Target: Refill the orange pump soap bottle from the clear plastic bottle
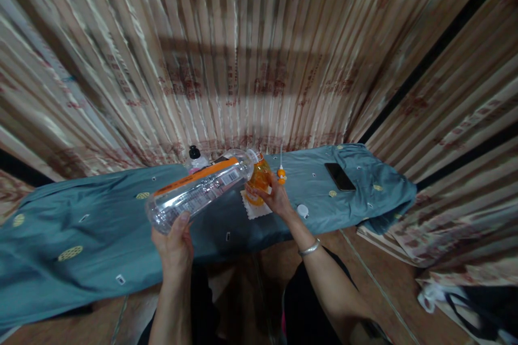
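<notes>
Bottle (202, 186) is grasped near its base by left hand (176, 242), tipped, mouth at the rim of the orange cup (259, 177). Cup is gripped round its side by right hand (277, 197), above the mat (257, 211); base contact cannot be told. Pouring step judged in hand; flow cannot be made out. Steady cup and controlled bottle tilt seem called for. White cap (302, 210) is left off to the side.
</notes>
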Demonstrator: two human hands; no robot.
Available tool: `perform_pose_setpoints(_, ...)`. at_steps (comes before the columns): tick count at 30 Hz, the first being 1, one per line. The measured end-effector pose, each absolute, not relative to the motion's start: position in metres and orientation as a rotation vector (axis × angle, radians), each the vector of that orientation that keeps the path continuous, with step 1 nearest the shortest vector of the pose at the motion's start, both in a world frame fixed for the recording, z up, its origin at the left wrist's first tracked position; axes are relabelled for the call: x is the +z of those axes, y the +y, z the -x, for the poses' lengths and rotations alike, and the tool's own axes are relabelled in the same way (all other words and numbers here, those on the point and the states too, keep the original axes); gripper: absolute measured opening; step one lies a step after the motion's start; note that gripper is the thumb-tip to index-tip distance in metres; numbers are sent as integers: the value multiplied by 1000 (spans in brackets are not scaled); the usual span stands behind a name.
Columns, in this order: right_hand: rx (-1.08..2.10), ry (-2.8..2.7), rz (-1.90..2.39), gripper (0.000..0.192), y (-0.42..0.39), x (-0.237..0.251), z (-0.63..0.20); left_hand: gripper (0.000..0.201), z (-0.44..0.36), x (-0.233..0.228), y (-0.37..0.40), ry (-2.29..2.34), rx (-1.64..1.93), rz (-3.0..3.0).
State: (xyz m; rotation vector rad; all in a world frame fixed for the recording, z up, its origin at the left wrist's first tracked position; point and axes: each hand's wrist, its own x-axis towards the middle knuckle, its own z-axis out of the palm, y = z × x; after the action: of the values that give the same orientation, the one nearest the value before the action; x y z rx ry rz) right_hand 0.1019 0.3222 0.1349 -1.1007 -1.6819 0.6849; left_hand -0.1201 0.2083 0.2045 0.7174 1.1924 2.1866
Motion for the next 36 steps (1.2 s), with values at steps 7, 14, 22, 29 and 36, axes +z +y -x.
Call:
perform_pose_setpoints(7, 673, -1698, 1115, 54, 322, 135, -103, 67, 119, 205, 208, 1170, 2197, -723)
perform_pose_setpoints(14, 692, -1688, 1104, 56, 321, 137, -103, 57, 118, 205, 209, 1188, 2204, -674)
perform_pose_setpoints(22, 668, -1694, 1103, 60, 322, 136, -102, 47, 114, 212, 209, 1192, 2205, -698)
perform_pose_setpoints(29, 665, -1690, 1119, 58, 322, 138, -102, 44, 112, 216, 209, 1157, 2226, -693)
perform_pose_setpoints(36, 680, -1690, 1097, 59, 321, 138, -102, 47, 113, 214, 208, 1154, 2211, -729)
